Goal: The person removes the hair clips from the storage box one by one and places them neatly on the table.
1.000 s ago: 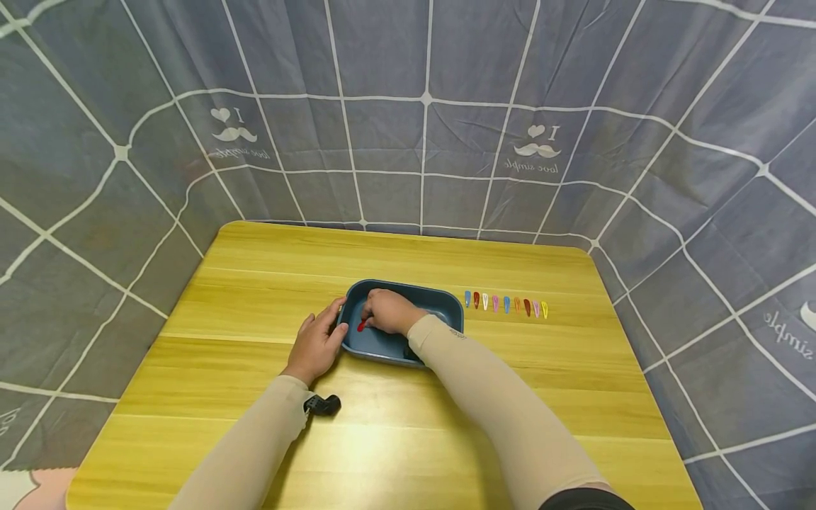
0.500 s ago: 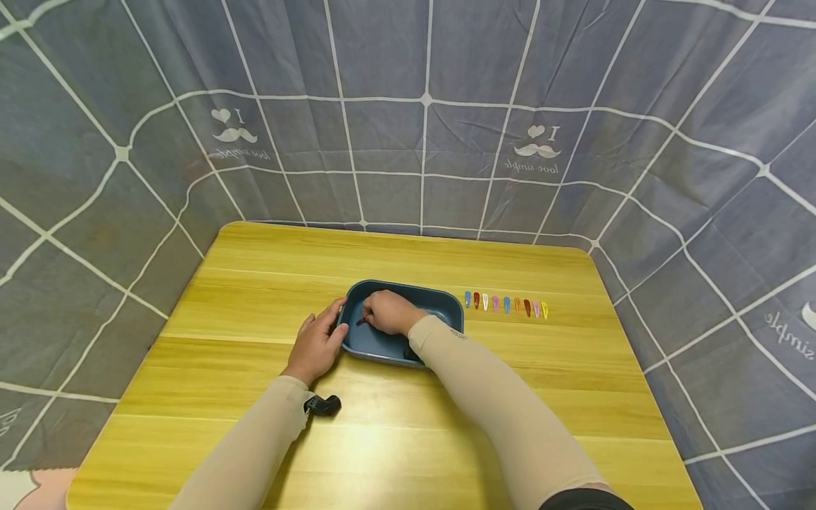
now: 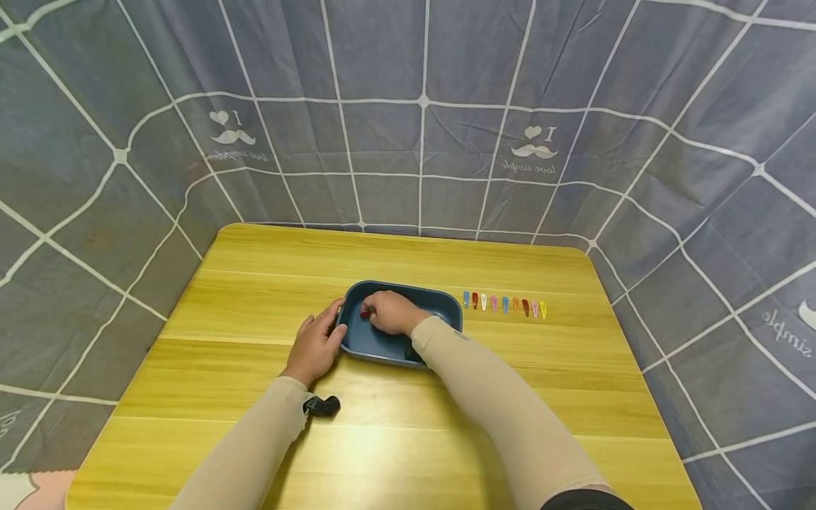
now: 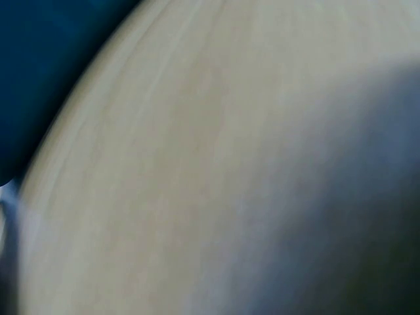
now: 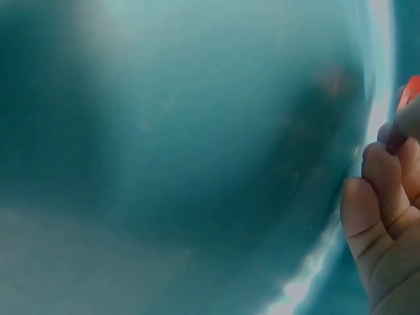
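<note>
A dark blue rectangular basin (image 3: 376, 347) stands on the wooden table. Inside it, my right hand (image 3: 392, 312) pinches a red snap hair clip (image 3: 365, 313) between thumb and fingertips. The right wrist view shows the red clip (image 5: 409, 93) at the right edge, partly covered by the thumb, with the other fingers curled below. My left hand (image 3: 315, 347) rests against the basin's left end, its fingers fairly straight along the rim. In the left wrist view that hand is not clearly visible, only blurred table and a corner of blue basin (image 4: 46, 59).
Right of the basin, several snap hair clips (image 3: 506, 305) in mixed colours lie in a row on the table (image 3: 395, 439). A grey curtain (image 3: 382, 134) with white grid lines surrounds the table. A black wrist device (image 3: 321, 406) sits at the left cuff.
The red clip has been turned and lifted slightly in my right fingers, from pointing down-left to lying closer against the fingertips. My left hand holds its place at the basin.
</note>
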`<state>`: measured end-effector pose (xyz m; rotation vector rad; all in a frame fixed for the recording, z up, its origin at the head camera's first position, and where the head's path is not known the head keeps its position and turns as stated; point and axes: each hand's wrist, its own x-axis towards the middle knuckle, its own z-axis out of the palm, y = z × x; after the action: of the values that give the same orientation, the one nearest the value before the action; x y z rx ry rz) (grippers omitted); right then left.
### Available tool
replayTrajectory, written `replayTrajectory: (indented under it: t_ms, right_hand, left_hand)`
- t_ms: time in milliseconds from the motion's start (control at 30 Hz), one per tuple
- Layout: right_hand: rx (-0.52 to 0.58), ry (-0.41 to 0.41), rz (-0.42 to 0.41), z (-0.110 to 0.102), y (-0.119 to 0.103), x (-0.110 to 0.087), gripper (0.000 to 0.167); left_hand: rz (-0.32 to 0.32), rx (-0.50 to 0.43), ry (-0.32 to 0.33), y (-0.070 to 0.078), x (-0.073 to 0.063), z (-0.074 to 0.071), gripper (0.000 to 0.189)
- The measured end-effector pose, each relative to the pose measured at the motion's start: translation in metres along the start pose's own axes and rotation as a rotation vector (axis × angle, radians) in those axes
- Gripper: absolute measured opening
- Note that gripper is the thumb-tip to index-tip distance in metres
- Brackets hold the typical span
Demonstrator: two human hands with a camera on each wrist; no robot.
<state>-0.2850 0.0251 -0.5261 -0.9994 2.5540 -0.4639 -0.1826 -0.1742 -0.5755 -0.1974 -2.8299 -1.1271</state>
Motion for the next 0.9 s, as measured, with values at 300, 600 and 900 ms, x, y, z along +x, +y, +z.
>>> replayTrajectory:
  t_ms: [300,600,900]
  right_hand:
    - [0.021,0.033,-0.026,0.002,0.007,-0.0011,0.018]
    - [0.039,0.026,0.017,0.0004,0.0079,-0.0047,0.014]
    - [0.061,0.037,0.046,0.0002,0.0092,-0.0065,0.012]
  left_hand:
    - [0.005,0.006,0.01,0.0005,-0.0003,0.0003,0.055]
    - [-0.012,-0.004,-0.015,0.0013,-0.0001,-0.0012,0.056]
    - [-0.008,0.006,-0.012,0.001,-0.0002,0.0001,0.056]
